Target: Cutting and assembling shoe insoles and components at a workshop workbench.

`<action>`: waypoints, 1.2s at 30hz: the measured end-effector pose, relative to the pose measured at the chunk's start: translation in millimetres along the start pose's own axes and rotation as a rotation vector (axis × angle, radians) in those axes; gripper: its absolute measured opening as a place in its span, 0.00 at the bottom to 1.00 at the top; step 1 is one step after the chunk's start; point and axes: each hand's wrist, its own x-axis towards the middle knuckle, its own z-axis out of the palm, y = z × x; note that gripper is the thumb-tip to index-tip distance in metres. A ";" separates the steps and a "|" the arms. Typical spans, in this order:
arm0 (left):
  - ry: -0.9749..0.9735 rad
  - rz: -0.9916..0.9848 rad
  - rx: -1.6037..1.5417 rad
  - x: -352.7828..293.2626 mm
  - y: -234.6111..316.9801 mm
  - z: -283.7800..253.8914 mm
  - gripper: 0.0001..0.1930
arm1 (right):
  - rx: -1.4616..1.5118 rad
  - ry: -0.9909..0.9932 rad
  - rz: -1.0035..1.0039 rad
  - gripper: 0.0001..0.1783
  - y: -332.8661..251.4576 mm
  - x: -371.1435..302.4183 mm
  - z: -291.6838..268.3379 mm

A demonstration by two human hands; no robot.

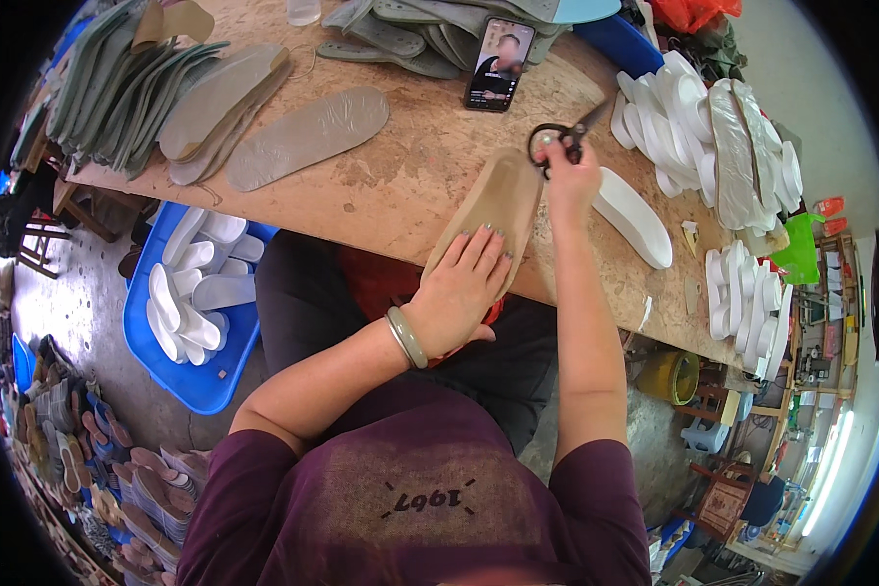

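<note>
A tan insole lies slantwise at the near edge of the wooden table. Across its near end rests my left hand, palm down with fingers stretched out flat. Just beyond the far end of the insole, my right hand is closed around the handles of black-handled scissors. The blades point away and to the right. Right of that hand, a white foam sole piece lies on the table. To the left, a greyish insole in clear wrap lies flat.
Stacked grey-green insoles fill the table's far left; more grey soles lie at the back beside a lit phone. White soles pile up on the right. A blue tub of white soles stands below the left side.
</note>
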 end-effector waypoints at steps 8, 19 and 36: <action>0.001 0.087 -0.114 -19.6 -30.3 -23.3 0.40 | 0.529 -0.127 0.116 0.12 -2.8 -13.0 -56.9; 0.192 -0.223 0.008 -4.0 -12.9 -7.1 0.36 | 0.243 -0.613 -0.341 0.16 -29.6 -41.6 -42.0; 0.236 -0.145 -0.014 -12.0 -21.6 4.6 0.38 | 0.287 -0.161 0.077 0.13 -16.0 -41.5 2.0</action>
